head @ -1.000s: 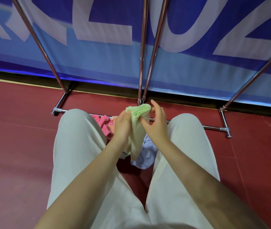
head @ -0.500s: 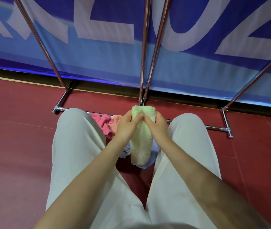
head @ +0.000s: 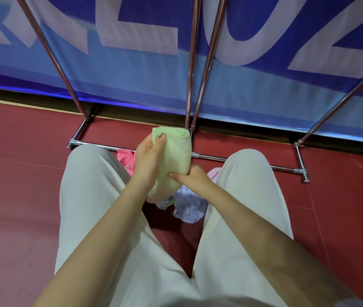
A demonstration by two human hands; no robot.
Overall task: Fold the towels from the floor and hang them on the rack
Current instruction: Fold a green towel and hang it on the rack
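A folded light green towel (head: 176, 156) hangs upright between my knees. My left hand (head: 148, 160) grips its upper left edge, thumb over the top corner. My right hand (head: 192, 177) holds the lower part, thumb pressed across the front. On the red floor beneath lie a pink towel (head: 125, 157), a pale lavender-blue towel (head: 190, 207) and a light pink one (head: 214, 172) beside my right knee. The chrome rack (head: 211, 158) stands just ahead, its base bar running behind the towels and its poles rising out of view.
My two legs in cream trousers (head: 91, 196) frame the towel pile. A blue banner with large white letters (head: 242, 85) stands right behind the rack. Red floor (head: 16, 185) spreads to both sides.
My right hand slid from the towel's top down to its lower half. My left hand stayed on the upper edge, and the towel now hangs longer and flatter.
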